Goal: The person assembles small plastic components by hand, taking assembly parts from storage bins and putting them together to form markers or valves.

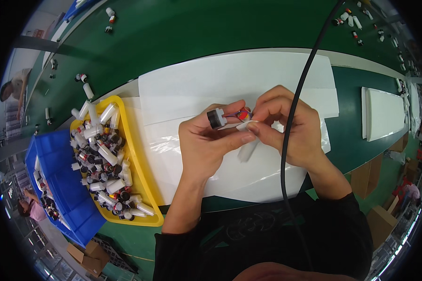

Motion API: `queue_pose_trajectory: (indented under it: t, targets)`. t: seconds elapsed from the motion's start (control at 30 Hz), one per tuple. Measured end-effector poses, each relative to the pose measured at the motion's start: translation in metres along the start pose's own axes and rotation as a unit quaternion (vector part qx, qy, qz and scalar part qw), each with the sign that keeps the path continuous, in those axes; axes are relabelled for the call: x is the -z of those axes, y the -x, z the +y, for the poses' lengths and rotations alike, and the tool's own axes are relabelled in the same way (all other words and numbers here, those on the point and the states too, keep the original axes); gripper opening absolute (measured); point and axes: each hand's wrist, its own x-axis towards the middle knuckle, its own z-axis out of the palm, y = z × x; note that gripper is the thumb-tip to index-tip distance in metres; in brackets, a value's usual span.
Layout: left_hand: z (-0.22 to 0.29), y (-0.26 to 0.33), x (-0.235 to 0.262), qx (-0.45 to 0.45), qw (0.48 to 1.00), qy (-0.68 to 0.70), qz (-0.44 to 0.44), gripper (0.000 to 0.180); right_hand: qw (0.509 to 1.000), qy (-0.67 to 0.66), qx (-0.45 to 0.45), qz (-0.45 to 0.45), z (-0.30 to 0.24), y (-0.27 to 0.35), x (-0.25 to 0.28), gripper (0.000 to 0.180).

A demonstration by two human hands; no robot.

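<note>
Both hands meet over the white sheets. Between the thumb and fingers of my left hand (199,147) is a small cylindrical part (216,118) with a black end and a white collar. Thin coloured wires and a red piece (242,114) trail from it toward the other hand. My right hand (297,126) pinches a small white piece (245,125) close to the left fingertips. Below the thumbs a white tube (247,151) sticks out, slightly blurred; its upper end is hidden, so I cannot tell which hand bears it.
A yellow tray (146,189) at left holds many similar white-and-black parts. Beside it leans a blue bin (72,175). White sheets (187,82) cover the green table. A black cable (286,154) hangs across the view before my right hand. A white stack (384,114) lies at right.
</note>
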Motion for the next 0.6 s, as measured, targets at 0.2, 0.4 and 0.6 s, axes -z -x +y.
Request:
queue_pose_trajectory:
  t: [0.2,0.4,0.6]
  targets:
    - [-0.008,-0.002,0.018,-0.061,0.993,-0.099,-0.024,0.032,0.999,-0.020,0.026,0.030,-0.005,0.003,-0.002,0.013]
    - [-0.011,-0.004,0.019,-0.145,0.980,-0.117,-0.073,0.035,0.999,0.000,0.023,0.037,-0.007,0.008,0.001,0.011]
    - [-0.010,-0.003,0.014,-0.200,0.971,-0.094,-0.097,0.037,0.995,0.022,0.097,0.004,-0.002,0.005,0.007,0.016]
